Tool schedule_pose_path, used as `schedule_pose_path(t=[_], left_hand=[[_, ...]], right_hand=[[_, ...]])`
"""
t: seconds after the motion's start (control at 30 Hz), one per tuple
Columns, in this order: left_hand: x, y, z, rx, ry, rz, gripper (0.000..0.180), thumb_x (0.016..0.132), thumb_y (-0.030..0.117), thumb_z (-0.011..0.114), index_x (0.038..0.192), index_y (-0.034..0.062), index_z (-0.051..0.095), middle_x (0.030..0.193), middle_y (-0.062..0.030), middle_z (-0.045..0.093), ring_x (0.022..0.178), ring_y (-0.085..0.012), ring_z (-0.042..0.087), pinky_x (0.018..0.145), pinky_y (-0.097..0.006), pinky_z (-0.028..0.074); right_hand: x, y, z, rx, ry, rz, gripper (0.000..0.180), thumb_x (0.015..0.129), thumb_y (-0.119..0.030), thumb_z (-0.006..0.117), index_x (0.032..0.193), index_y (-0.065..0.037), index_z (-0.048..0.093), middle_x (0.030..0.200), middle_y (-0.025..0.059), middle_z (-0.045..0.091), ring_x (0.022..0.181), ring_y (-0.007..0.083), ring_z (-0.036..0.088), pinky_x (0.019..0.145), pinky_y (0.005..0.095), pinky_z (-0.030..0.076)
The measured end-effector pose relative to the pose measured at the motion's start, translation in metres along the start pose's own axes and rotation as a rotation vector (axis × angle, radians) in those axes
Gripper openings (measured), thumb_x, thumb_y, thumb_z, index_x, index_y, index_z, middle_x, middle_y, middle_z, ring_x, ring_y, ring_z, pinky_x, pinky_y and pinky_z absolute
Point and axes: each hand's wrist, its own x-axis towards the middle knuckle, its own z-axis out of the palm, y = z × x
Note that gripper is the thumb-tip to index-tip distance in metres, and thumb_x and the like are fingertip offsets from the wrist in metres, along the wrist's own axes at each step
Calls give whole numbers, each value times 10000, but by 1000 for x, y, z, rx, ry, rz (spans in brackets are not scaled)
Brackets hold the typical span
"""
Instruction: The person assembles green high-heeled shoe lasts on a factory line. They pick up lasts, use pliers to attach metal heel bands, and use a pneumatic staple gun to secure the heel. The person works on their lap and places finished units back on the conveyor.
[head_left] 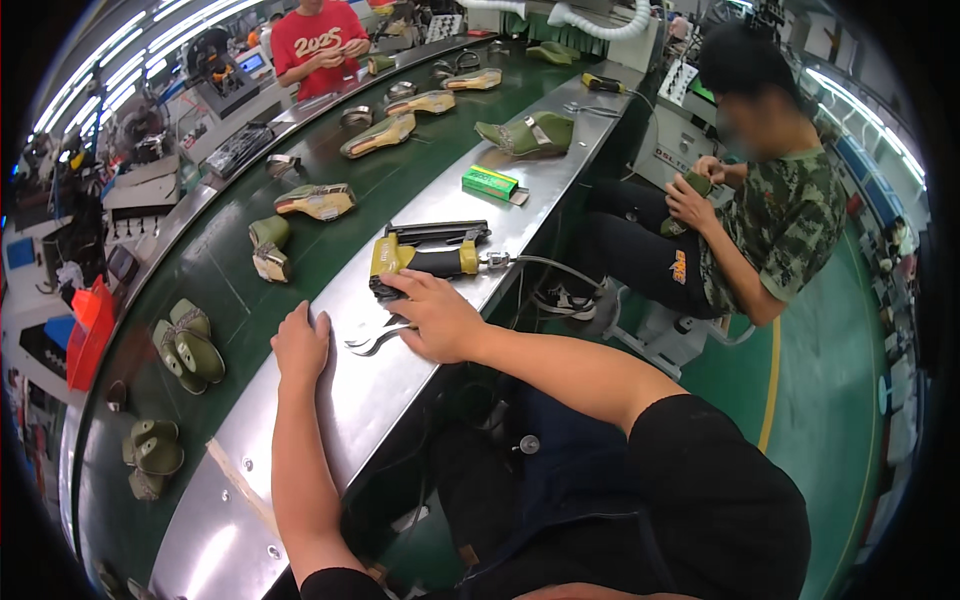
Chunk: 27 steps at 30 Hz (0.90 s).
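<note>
- Left hand (301, 343): fingers half curled, at the belt-side edge of the metal table (368, 402); cannot tell whether it grips.
- Right hand (441, 316): fingers spread, fingertips at the nail gun; cannot tell whether it grips.
- Nail gun (436, 262), yellow and black: just beyond the right hand.
- Silver hand tool (368, 347): between the hands, partly under the right.
- Green box (491, 184): farther beyond both hands.
- Green shoes (190, 346): left of the left hand, on the belt (245, 330).

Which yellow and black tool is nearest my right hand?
The tool by your right hand; the other tool lies farther off, beyond the green box.
</note>
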Motion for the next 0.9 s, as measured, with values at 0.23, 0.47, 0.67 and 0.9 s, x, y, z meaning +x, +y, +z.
schedule_pose_path(t=[0.23,0.47,0.67,0.9], left_hand=[[2,3,0,-7,-5,-1,558,1007,405,585,1423,35,616,1325,-200,680,1253,-363,620,1083,-533,427],[1,4,-3,-11,7,7,556,1006,399,595,1424,34,615,1327,-199,680,1246,-369,621,1081,-536,426],[-2,6,-9,-25,-22,-13,562,999,390,597,1419,16,614,1296,-221,687,1238,-376,625,1083,-546,419],[-2,3,-8,-20,-21,-11,560,999,393,592,1415,18,614,1305,-214,683,1243,-372,618,1085,-551,416]], right_hand=[[0,-1,0,-24,-11,9,474,815,-179,759,1270,-61,695,1575,139,471,1450,375,418,1163,495,387],[1,-5,-3,15,-49,47,434,842,-173,729,1252,-33,696,1602,142,436,1480,375,378,1175,509,366],[2,-9,-4,16,-45,43,420,848,-164,719,1242,-21,704,1597,151,440,1475,390,391,1185,510,360],[3,-10,-2,-5,-33,44,421,853,-173,724,1248,-26,707,1596,148,444,1469,390,400,1188,501,359]])
